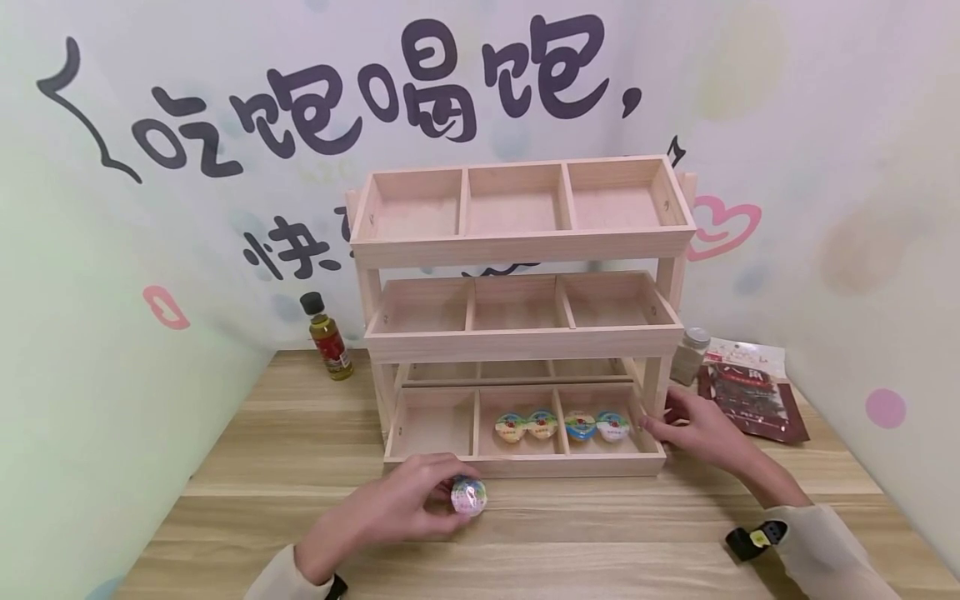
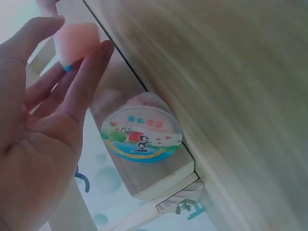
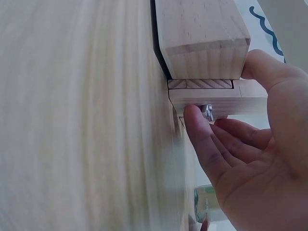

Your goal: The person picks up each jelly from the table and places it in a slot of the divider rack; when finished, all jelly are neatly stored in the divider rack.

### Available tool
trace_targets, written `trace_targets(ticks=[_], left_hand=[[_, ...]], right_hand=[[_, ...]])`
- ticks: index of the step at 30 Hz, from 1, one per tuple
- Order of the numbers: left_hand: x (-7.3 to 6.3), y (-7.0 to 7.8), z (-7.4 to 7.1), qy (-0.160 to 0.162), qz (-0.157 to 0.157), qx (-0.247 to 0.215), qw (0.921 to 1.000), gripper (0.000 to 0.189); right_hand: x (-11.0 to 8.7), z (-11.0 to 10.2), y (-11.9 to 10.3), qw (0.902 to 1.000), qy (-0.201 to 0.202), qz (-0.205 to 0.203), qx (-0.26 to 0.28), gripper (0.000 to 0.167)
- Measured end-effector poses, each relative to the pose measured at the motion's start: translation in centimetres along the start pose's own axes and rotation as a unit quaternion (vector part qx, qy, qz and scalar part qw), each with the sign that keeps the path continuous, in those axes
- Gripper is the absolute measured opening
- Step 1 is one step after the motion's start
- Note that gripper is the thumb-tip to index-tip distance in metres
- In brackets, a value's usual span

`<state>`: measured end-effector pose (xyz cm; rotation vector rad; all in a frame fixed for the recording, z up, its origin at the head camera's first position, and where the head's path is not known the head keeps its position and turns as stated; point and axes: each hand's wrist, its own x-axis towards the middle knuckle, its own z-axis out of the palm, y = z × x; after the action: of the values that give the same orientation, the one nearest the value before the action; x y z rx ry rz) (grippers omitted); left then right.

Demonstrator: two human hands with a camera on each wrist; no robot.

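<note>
My left hand (image 1: 416, 500) is in front of the rack's bottom tray, pinching a small jelly cup (image 1: 468, 497) between thumb and fingertips. In the left wrist view, that held cup (image 2: 79, 42) looks pink and see-through. Below the fingers there, a second jelly cup (image 2: 142, 134) shows its printed lid; the hand hides it from the head view. My right hand (image 1: 697, 427) grips the right end of the wooden rack (image 1: 525, 467), thumb at the tray's end and fingers by a metal bolt (image 3: 207, 112). Two yellow-lidded cups (image 1: 526, 426) lie in the bottom middle compartment, two blue-and-white ones (image 1: 597, 426) in the right.
The rack's upper tray (image 1: 525, 248) and middle tray (image 1: 525, 344) each have three compartments. An oil bottle (image 1: 331, 343) stands left of the rack. To the right are a glass jar (image 1: 690, 356) and a dark red packet (image 1: 753, 402). A printed wall sheet hangs behind.
</note>
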<state>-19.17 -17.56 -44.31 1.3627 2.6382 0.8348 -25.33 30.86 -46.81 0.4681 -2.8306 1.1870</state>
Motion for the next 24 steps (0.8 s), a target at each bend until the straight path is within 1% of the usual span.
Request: trace_targets(ticks=[5,11,13,19,24], left_hand=[[0.2,0.0,-0.8,0.024,-0.004,-0.037,0.9990,0.042],[0.9,-0.6,-1.5,0.054,0.002,-0.087,0.9947,0.046],[1.1,-0.9,-1.7,0.062,0.004,-0.090,0.9940,0.047],[2.0,-1.8,-2.3,0.095,-0.005,-0.080,0.9922,0.050],[3.2,-2.7,-2.7,0.118,0.007,-0.081,0.9897,0.052]], right_hand=[[0.0,0.0,-0.1,1.0000,-0.003,0.005,0.001,0.057],[0.1,0.0,-0.1,0.9999,-0.006,0.009,0.005,0.060],[0.1,0.0,0.0,1.0000,-0.005,0.006,0.005,0.060],[0.1,0.1,0.1,1.0000,-0.003,0.003,0.007,0.060],[0.1,0.0,0.0,0.9999,-0.003,0.005,0.008,0.060]])
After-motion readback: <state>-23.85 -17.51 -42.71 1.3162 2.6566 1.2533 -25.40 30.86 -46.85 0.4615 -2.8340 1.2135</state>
